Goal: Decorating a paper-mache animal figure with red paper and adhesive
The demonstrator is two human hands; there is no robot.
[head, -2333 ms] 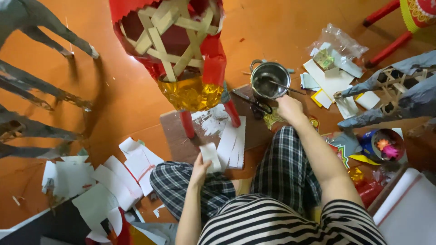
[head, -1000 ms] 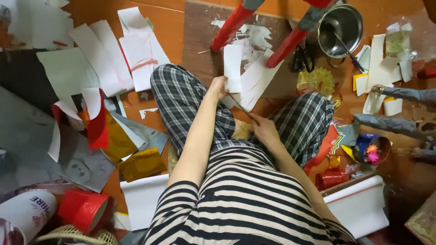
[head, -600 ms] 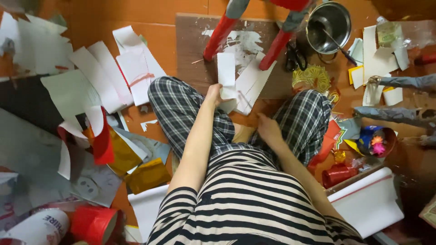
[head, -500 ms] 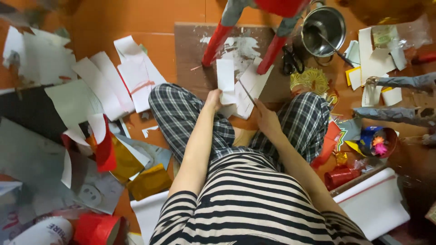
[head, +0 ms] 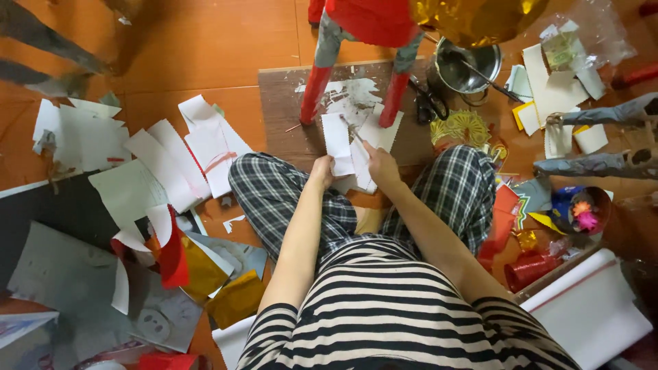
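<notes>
We see left hand (head: 321,170) closed on white paper strip (head: 337,142), held above knees. Right hand (head: 380,164) pinches thin stick (head: 354,131) against strip. Below: brown board (head: 281,103) on orange tiled floor (head: 205,48); metal pot (head: 469,65), scissors (head: 428,103), paper scraps (head: 157,164) scattered around.

The right hand (head: 381,164), which was out by the metal pot (head: 468,65) a couple of seconds back, has come in to the white paper strip (head: 337,144) in the left hand (head: 321,170), now with a thin stick (head: 354,131) in its grip.
</notes>
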